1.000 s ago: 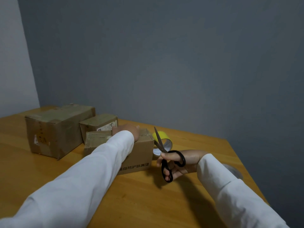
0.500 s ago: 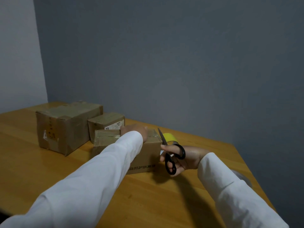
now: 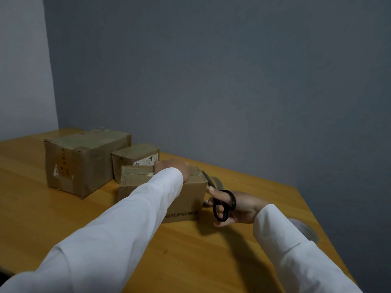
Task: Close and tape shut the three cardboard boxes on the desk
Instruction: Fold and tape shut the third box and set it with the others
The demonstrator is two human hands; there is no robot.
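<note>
Three cardboard boxes stand on the wooden desk point(image 3: 63, 218). The large box point(image 3: 84, 161) is at the left, a small box point(image 3: 135, 157) with a white label behind, and the near box point(image 3: 186, 199) in the middle, all with flaps down. My left hand point(image 3: 172, 168) rests on top of the near box; whether its fingers curl over the far edge is hidden. My right hand point(image 3: 234, 206) grips black-handled scissors point(image 3: 222, 203), whose blades point up at the box's right top corner. A tape roll point(image 3: 218, 181) shows partly behind the blades.
Another roll of tape point(image 3: 304, 230) lies by the desk's right edge, half hidden by my right sleeve. A grey wall runs close behind the boxes. The desk's right edge slants down just past my right arm.
My right hand has carried the scissors left and up against the near box's right corner, covering most of the yellow tape roll. My left hand has stayed on the box top.
</note>
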